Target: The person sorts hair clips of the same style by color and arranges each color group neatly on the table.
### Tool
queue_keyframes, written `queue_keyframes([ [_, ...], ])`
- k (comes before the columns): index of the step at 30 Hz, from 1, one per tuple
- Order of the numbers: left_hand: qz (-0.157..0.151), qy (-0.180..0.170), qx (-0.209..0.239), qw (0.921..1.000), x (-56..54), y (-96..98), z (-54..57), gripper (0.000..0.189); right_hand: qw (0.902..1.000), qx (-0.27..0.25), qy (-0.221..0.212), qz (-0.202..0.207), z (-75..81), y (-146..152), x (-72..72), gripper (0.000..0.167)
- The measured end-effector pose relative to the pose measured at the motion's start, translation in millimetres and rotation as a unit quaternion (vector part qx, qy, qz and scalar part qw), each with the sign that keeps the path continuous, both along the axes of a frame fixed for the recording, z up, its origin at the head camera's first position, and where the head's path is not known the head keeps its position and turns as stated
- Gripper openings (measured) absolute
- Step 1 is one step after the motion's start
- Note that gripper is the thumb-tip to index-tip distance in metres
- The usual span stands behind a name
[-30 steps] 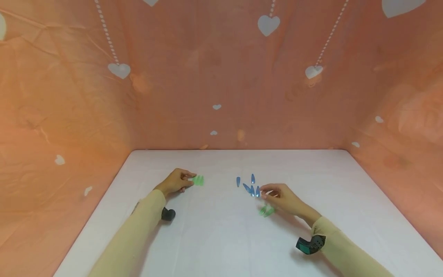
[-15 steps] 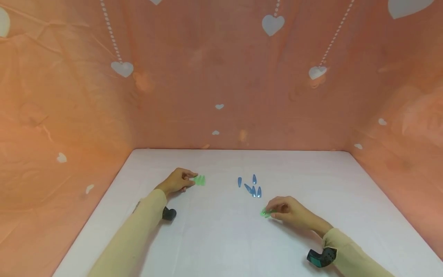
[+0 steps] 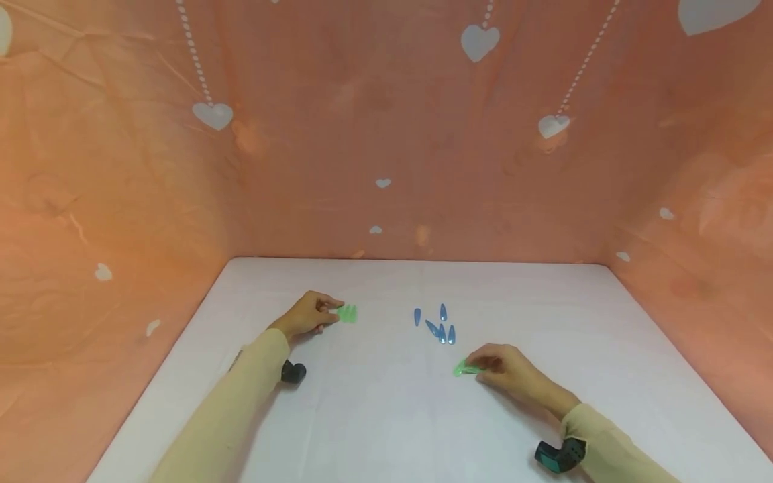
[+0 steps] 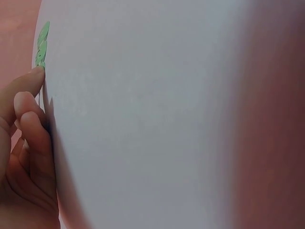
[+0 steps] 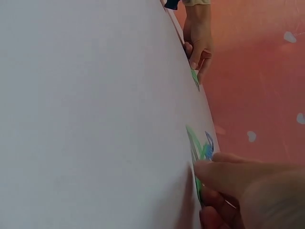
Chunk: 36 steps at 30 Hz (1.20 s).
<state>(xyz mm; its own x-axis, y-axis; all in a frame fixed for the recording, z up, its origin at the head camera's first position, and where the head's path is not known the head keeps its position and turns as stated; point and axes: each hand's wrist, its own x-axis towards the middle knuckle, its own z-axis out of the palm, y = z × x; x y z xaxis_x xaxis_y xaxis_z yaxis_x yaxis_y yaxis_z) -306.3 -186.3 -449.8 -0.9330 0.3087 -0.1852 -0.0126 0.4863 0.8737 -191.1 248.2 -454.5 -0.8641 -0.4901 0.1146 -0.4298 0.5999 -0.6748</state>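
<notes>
On the left of the table in the head view, a short row of green snap hair clips lies side by side. My left hand pinches the row's left end between thumb and fingers; in the left wrist view a fingertip sits right at the green clips. My right hand, lower right of centre, pinches a green hair clip close over the table. In the right wrist view its long green loop sticks out past the thumb. Fingers hide the rest of it.
Several blue snap hair clips lie loosely grouped between the hands, slightly farther back than the right hand. The white table is bordered by an orange cloth backdrop with white hearts. Black wrist devices hang at both sleeves.
My right hand has left the blue hair clip at the group's right end, come nearer and taken hold of a green hair clip. The left hand stays at the green row.
</notes>
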Motion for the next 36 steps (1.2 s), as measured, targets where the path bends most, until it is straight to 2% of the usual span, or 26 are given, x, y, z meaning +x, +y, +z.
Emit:
queue_keyframes([
  [12, 0.001, -0.001, -0.005, 1.0, -1.6, 7.3, -1.6, 0.042, 0.9995, 0.021, -0.011, -0.02, 0.7, -0.2, 0.7, 0.024],
  [21, -0.018, 0.009, 0.0, 0.9998, -0.9, 9.6, 2.0, 0.043, 0.9978, 0.057, 0.014, -0.031, 2.5, -1.7, 0.3, 0.022],
  [24, -0.011, 0.01, -0.001, 0.9999, -0.9, 9.6, 1.4, 0.043, 0.9973, 0.059, 0.029, -0.033, 2.0, -1.3, -1.0, 0.021],
  [32, -0.013, 0.016, -0.007, 0.9998, -0.9, 13.0, 1.3, 0.042, 0.9981, 0.031, 0.014, -0.051, 7.0, 2.6, -5.1, 0.025],
  [36, -0.004, 0.008, -0.005, 0.9999, -0.8, 13.6, 1.4, 0.042, 0.9993, 0.008, 0.013, -0.034, 11.6, 2.0, -10.5, 0.025],
])
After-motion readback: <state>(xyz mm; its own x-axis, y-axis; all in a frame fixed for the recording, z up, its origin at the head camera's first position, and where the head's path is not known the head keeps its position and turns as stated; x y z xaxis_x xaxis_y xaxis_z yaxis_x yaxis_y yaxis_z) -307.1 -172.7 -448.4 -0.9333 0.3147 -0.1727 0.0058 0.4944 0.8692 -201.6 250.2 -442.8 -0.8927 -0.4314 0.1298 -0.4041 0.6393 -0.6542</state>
